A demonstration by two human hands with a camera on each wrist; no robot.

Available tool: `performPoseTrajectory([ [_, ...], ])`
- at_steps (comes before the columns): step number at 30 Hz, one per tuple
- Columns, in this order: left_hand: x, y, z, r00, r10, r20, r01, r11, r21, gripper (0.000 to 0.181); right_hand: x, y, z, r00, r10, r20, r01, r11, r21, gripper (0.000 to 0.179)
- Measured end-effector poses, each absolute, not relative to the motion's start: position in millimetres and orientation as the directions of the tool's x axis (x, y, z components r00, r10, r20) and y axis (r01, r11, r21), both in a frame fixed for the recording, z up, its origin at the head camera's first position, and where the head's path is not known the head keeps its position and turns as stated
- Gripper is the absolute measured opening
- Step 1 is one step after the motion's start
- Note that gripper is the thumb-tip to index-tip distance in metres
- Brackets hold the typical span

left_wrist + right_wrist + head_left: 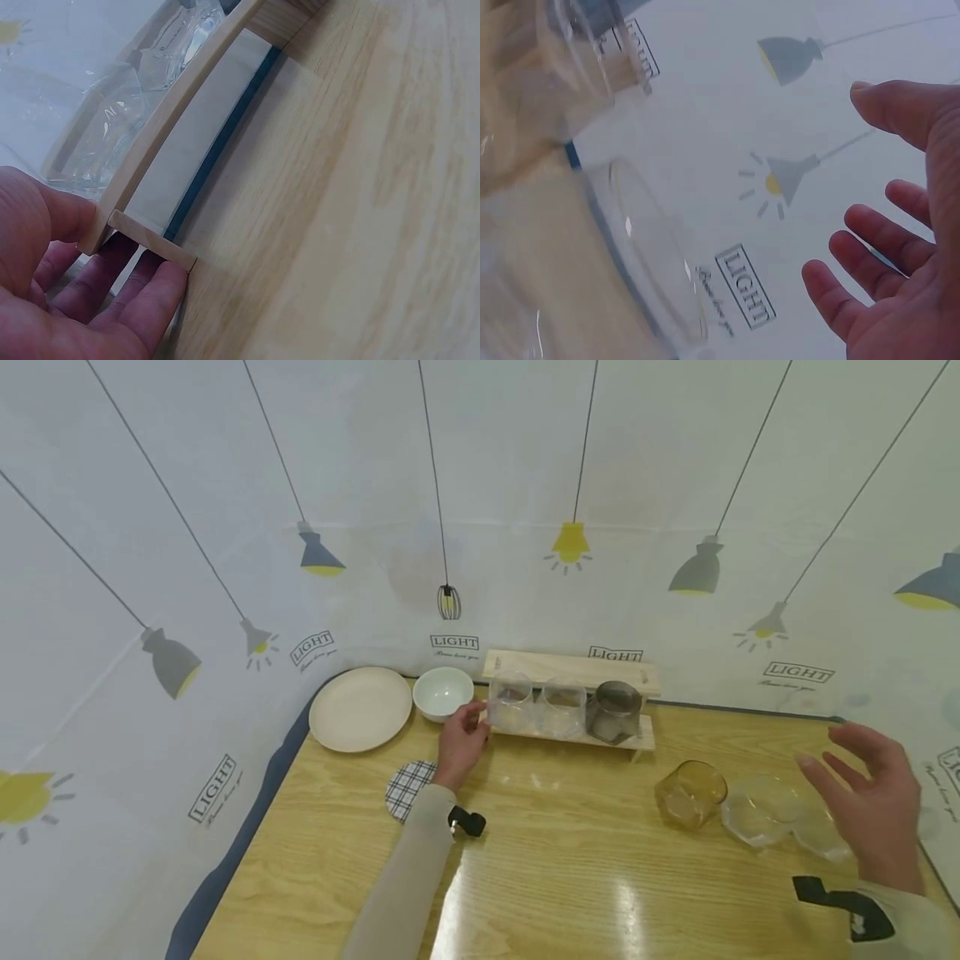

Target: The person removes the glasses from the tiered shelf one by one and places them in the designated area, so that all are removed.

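My left hand point(462, 745) holds the left end of a two-tier wooden rack point(573, 670), thumb at the shelf's edge and fingers against the end leg point(154, 238). On the rack's lower shelf stand two clear glasses point(512, 703) point(562, 708) and a dark grey glass point(613, 714). To the right, my right hand point(873, 793) hovers with fingers spread and nothing in its grasp. Below and beside it, two clear glasses point(759, 814) point(821, 835) stand next to an amber glass point(690, 795); the hand partly covers the rightmost one.
A pale plate point(360, 710) and a light bowl point(443, 693) sit at the back left of the wooden table point(555, 868). Partly under the left forearm lies a checked round coaster point(408, 789). A lamp-printed curtain point(510, 468) hangs behind and along both sides.
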State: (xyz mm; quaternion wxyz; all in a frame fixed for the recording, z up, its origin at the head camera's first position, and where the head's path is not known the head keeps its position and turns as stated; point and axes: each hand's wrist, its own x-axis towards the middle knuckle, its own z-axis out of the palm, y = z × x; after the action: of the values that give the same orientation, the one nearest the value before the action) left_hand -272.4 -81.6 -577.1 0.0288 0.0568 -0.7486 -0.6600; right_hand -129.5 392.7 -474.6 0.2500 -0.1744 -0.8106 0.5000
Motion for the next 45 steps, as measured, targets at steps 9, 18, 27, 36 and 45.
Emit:
performPoseTrajectory([
  [9, -273, -81, -576, -0.993, -0.105, -0.044, -0.055, 0.108, 0.993, 0.032, -151, 359, -467, -0.829, 0.338, 0.445, -0.265, 0.462, -0.846, 0.05],
  [18, -273, -83, -575, -0.993, -0.107, -0.051, -0.064, 0.118, 0.991, 0.033, -175, 318, -466, -0.855, 0.202, 0.479, -0.326, 0.509, -0.797, 0.04],
  [27, -274, -83, -576, -0.991, -0.112, -0.068, -0.082, 0.127, 0.989, 0.033, -201, 285, -476, -0.902, 0.096, 0.421, -0.31, 0.536, -0.785, 0.043],
  [36, -275, -83, -577, -0.992, -0.116, -0.057, -0.072, 0.129, 0.989, 0.033, -221, 258, -490, -0.968, 0.012, 0.252, -0.212, 0.504, -0.838, 0.063],
  [45, -274, -82, -576, -0.991, -0.119, -0.063, -0.079, 0.141, 0.987, 0.033, -231, 245, -495, -0.994, -0.077, 0.073, -0.103, 0.552, -0.827, 0.094],
])
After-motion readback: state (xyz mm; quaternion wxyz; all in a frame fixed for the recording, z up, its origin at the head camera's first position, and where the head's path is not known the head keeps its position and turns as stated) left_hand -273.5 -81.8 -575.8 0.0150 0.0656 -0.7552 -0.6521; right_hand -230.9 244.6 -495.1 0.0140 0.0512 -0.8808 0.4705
